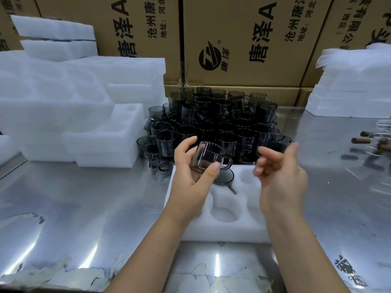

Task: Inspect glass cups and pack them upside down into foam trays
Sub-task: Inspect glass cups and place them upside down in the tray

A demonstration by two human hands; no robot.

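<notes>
My left hand (190,174) grips a small smoky glass cup (208,158) with a handle, tilted, thumb on its near side and fingers behind it, above the far left of the white foam tray (224,229). The tray lies on the steel table in front of me with round pockets. One pocket at the far left holds an upside-down cup (224,177), its dark base showing. My right hand (279,170) hovers to the right of the held cup with fingers loosely curled, holding nothing. A heap of grey glass cups (222,123) stands behind the tray.
Stacks of white foam trays (74,115) fill the left side, and more foam sheets (351,85) are piled at the right. Cardboard boxes (232,39) form a wall at the back. The shiny steel table (84,208) has torn film along its near edge.
</notes>
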